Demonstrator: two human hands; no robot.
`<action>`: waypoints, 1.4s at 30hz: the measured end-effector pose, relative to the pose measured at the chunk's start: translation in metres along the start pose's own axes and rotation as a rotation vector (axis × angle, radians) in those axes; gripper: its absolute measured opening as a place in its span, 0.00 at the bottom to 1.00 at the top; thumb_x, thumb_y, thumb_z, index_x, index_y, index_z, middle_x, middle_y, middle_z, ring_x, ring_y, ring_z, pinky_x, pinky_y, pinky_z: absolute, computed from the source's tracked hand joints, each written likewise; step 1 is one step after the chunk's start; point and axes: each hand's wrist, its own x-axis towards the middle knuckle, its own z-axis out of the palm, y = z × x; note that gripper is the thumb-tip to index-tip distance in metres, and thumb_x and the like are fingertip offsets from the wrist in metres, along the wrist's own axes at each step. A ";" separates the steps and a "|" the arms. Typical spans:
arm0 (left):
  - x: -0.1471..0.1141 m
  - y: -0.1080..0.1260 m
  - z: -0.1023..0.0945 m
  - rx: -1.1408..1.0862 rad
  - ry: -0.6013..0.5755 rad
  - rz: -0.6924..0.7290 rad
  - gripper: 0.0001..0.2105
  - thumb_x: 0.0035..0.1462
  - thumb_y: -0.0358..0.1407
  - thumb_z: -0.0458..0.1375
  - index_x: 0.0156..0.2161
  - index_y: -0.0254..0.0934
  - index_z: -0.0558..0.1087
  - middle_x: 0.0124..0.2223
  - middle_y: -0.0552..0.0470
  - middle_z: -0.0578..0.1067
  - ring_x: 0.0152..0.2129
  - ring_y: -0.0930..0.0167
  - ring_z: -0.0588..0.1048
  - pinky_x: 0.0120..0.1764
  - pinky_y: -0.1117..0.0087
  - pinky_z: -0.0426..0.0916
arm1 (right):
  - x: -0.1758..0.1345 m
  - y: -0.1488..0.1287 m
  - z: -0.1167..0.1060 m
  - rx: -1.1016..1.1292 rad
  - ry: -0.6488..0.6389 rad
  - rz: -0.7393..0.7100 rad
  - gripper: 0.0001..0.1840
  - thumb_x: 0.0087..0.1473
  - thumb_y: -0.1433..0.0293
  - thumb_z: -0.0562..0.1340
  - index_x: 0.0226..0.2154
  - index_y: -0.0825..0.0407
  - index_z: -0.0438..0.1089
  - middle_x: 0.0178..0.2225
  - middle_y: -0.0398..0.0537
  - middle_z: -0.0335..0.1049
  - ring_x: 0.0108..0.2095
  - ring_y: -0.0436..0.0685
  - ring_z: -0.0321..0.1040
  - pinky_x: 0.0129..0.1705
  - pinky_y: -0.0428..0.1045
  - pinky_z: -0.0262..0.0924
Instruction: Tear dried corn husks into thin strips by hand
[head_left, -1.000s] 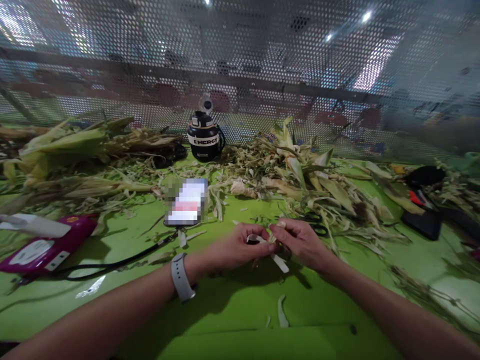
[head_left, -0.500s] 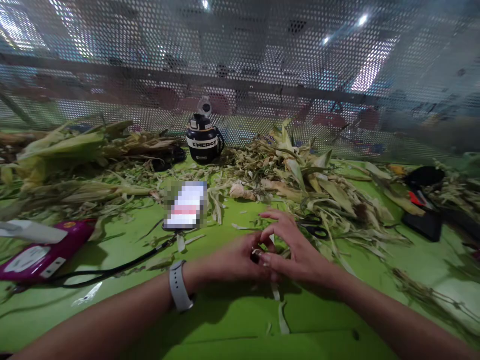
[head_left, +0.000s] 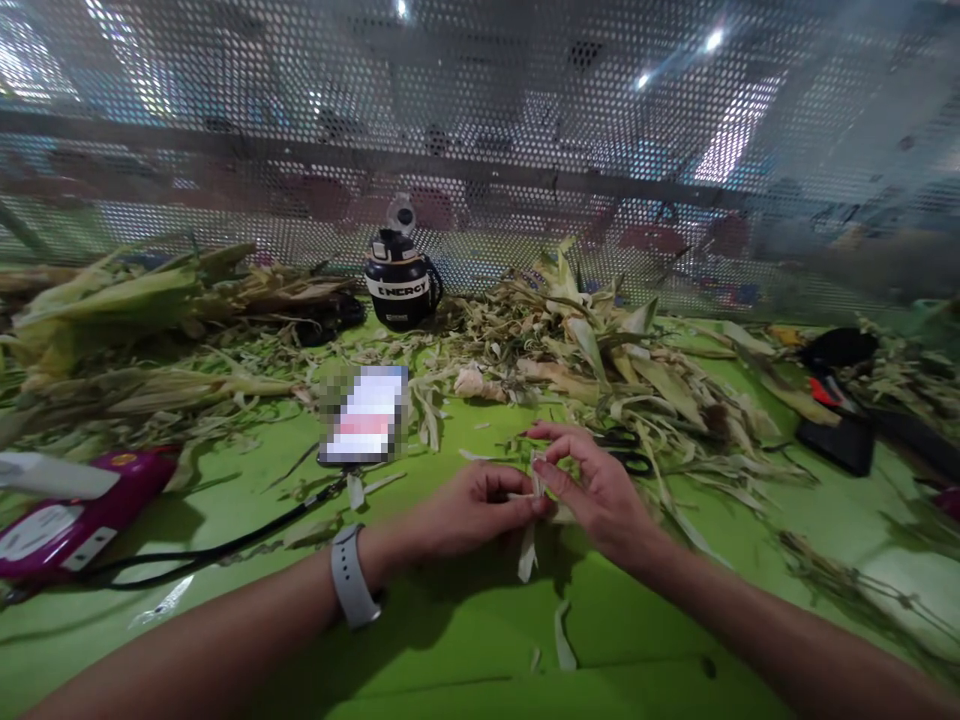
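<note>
A pale strip of corn husk (head_left: 528,552) hangs down between my two hands above the green tabletop (head_left: 442,650). My left hand (head_left: 480,510), with a grey watch (head_left: 353,577) on its wrist, is closed and pinches the strip between thumb and forefinger. Thumb and forefinger of my right hand (head_left: 600,490) close on the strip's upper end, while its other fingers stretch forward. A loose husk scrap (head_left: 564,636) lies on the table below them. Just beyond the right hand rest black-handled scissors (head_left: 634,458).
Piles of dried husk (head_left: 127,310) lie left and right (head_left: 675,395). A black bottle (head_left: 401,290) stands at the back before a perforated metal screen (head_left: 480,130). Nearer are a phone (head_left: 367,415), its screen blurred, and a magenta device (head_left: 82,515) with a black cord (head_left: 225,548).
My hands have drawn slightly apart, and the pale husk strip now shows upright between my fingertips. The view has shifted a little, moving the background slightly left.
</note>
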 end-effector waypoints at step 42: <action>0.005 -0.007 0.013 -0.626 0.343 0.067 0.11 0.51 0.43 0.61 0.34 0.36 0.72 0.27 0.55 0.75 0.20 0.76 0.70 0.28 0.73 0.67 | -0.004 -0.001 0.021 0.508 -0.339 0.491 0.22 0.50 0.51 0.59 0.27 0.55 0.65 0.17 0.40 0.65 0.16 0.45 0.59 0.18 0.42 0.51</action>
